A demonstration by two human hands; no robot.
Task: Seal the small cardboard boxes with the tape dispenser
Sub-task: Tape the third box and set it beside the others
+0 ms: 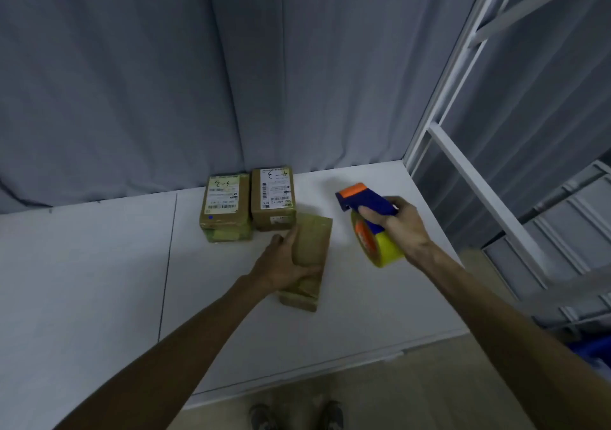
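Observation:
Three small cardboard boxes lie on a white table [99, 281]. A plain brown box [314, 241] lies nearest me, and my left hand [284, 264] grips it from its left side, thumb over its near end. Behind it stand two labelled boxes side by side: one marked "3-3" [224, 205] on the left and one marked "4-3" [272, 195] on the right. My right hand [396, 224] grips the blue handle of a tape dispenser [367, 218] with an orange tip and a yellow tape roll, held in the air to the right of the plain box.
A grey curtain [198, 82] hangs right behind the table. A white metal frame [463, 165] rises at the table's right edge. The table's front edge runs near my shoes [294, 416] on the tan floor. A blue object [595, 353] sits low on the right.

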